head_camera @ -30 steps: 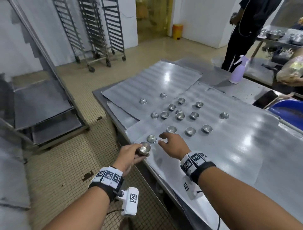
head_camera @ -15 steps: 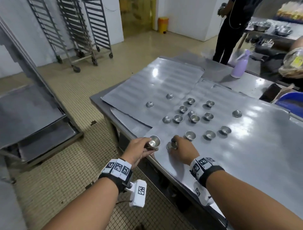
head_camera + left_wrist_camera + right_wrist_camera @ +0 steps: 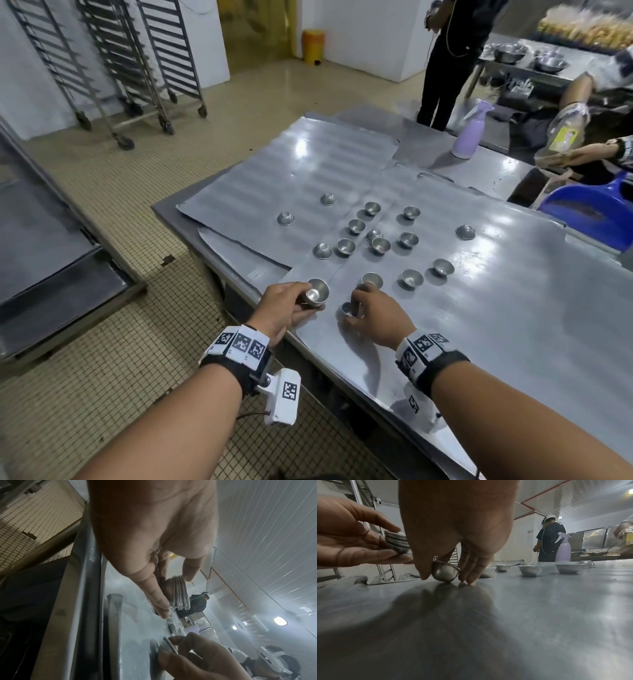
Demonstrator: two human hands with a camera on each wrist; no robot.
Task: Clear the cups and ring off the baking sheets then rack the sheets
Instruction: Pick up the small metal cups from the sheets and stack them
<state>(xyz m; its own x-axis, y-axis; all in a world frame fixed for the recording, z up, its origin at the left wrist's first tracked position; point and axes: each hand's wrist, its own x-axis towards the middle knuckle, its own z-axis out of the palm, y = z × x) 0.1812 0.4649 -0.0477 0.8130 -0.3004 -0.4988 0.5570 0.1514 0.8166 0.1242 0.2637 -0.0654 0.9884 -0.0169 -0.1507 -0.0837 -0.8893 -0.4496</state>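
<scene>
Since a second ago the right hand (image 3: 375, 317) has closed its fingers (image 3: 471, 566) on a cup (image 3: 445, 573) near the desk's front edge, tilting it up, ready to join the nested stack (image 3: 317, 292) gripped by the left hand (image 3: 286, 308).

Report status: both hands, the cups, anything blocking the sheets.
Left hand holds a stack of cups. Right hand pinches one cup, tilted on the sheet. Many loose cups on the sheets, none racked.
</scene>
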